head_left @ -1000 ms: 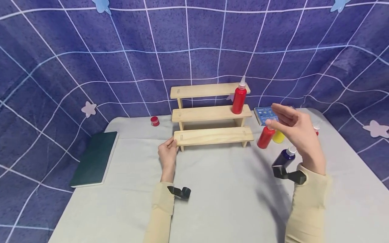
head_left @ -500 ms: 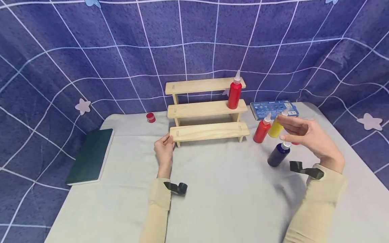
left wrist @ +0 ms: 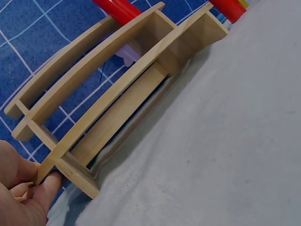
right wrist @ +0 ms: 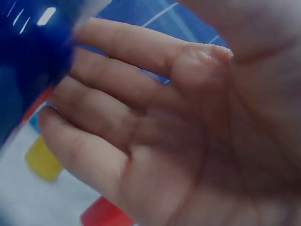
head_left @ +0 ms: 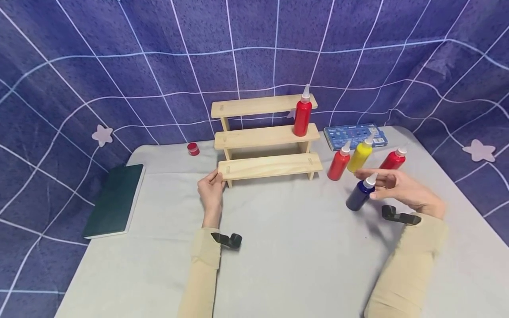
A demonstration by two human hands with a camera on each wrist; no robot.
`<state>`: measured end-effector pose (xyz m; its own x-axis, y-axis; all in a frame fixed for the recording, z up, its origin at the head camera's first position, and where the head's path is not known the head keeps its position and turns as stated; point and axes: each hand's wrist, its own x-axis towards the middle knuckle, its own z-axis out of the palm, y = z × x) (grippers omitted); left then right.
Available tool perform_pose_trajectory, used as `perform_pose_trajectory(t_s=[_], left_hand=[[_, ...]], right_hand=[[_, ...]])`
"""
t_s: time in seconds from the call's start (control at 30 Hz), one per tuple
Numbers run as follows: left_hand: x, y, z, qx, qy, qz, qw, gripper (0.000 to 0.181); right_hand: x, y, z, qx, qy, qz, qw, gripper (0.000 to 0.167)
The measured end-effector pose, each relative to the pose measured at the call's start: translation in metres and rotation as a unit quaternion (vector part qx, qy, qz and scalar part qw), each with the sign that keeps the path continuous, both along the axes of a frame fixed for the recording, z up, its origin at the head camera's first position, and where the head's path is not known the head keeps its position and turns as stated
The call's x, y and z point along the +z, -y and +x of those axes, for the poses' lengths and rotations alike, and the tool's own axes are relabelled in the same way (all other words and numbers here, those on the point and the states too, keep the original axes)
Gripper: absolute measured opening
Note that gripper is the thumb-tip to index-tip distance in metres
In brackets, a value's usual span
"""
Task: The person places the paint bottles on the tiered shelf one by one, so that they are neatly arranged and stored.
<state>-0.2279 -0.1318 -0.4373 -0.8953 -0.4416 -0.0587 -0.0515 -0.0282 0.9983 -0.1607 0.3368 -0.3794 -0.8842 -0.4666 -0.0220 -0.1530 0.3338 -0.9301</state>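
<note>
My left hand (head_left: 210, 191) pinches the left end of the lowest step of a three-tier wooden shelf (head_left: 270, 166); the left wrist view shows thumb and fingers at the board's corner. My right hand (head_left: 401, 190) is at a dark blue squeeze bottle (head_left: 356, 198) with a pale nozzle. Its fingers reach behind the bottle and the thumb lies to the right. In the right wrist view these fingers (right wrist: 108, 80) are nearly straight beside the blue bottle (right wrist: 37, 52); firm contact cannot be made out. A red squeeze bottle (head_left: 303, 118) stands on the middle step.
Behind the right hand stand a red bottle (head_left: 339, 165), a yellow bottle (head_left: 359, 156) and another red bottle (head_left: 393, 160). A blue flat box (head_left: 347, 134) lies at the back. Leftward are a small red-lidded jar (head_left: 193, 149) and a dark green book (head_left: 115, 201).
My right hand swung right, then came down beside the blue bottle. The left hand keeps its pinch on the shelf. The head view has shifted slightly.
</note>
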Motion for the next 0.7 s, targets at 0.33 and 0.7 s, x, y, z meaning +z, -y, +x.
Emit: perform_pose_trajectory(t_s=[0.33,0.7], left_hand=[[-0.001,0.002,-0.002,-0.001,0.000,0.012,0.9999,0.032],[0.000,0.002,-0.001,0.000,0.013,0.002,0.9999,0.031]], right_hand=[[-0.037,-0.004,-0.016,0.084,0.102,-0.120,0.9840,0.045],[-0.039,-0.003,-0.014,0.058,0.041,-0.101,0.9923,0.039]])
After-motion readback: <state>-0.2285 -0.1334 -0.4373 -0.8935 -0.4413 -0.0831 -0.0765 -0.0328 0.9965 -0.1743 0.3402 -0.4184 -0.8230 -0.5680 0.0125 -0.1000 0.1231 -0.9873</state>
